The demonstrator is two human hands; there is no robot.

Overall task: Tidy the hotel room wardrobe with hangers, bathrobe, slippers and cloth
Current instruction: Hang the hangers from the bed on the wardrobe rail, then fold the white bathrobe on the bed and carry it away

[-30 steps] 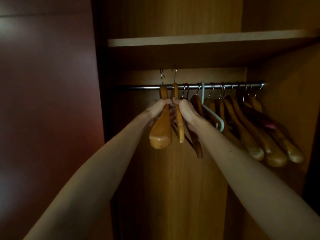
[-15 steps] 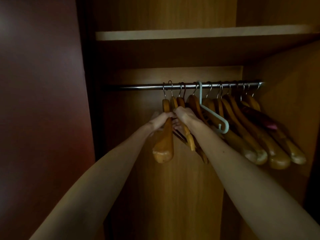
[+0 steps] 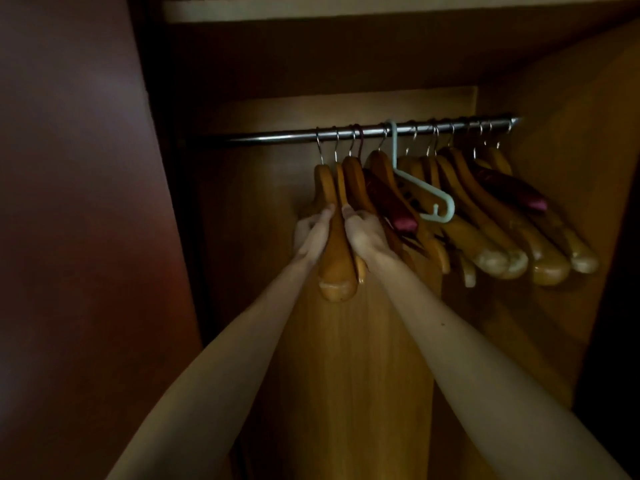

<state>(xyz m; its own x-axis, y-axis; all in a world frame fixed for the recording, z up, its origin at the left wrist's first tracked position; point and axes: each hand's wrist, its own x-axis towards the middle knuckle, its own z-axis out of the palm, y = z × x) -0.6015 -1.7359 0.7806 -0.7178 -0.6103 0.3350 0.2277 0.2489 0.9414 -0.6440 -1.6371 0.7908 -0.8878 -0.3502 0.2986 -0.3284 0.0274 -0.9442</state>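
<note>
Hanging on the rail [image 3: 277,136], wooden hangers [image 3: 337,244] judged rigid, light, smooth; best held at the neck. Left hand [image 3: 313,233] and right hand [image 3: 363,233] fingers curl around them.

Head view faces wardrobe rail [image 3: 346,133] closely

A metal rail [image 3: 284,136] spanned the wardrobe beneath a shelf [image 3: 311,10]. From it hung a row of wooden hangers [image 3: 485,216], one pale green plastic hanger [image 3: 420,188], and two padded maroon hangers [image 3: 388,199], crowded toward the right end.
</note>
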